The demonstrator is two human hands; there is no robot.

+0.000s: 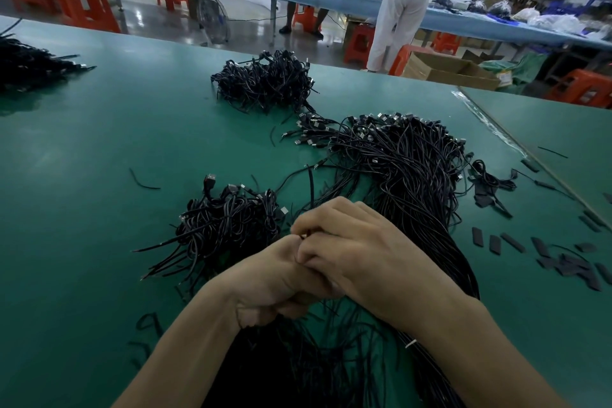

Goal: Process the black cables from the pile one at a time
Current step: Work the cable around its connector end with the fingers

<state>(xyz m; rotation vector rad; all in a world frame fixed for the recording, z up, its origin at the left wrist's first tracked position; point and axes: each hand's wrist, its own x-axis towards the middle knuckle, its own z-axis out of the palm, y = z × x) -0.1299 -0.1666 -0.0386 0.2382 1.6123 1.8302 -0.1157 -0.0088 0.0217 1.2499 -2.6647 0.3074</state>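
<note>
With left hand [281, 275] and right hand [357, 252] both pinching one cable [304, 235], we should ease it (slowly) clear of the pile [407, 175].

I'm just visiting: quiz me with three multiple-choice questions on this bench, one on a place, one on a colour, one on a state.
1. The flat black strips lie: A on the right of the table; B on its left; C on the floor.
2. The table top is: A white; B green; C red.
3. The left hand and right hand: A lie flat; B hang apart; C together pinch a black cable.
Answers: 1A, strips scatter at right; 2B, green surface; 3C, fingers curl round it.
</note>
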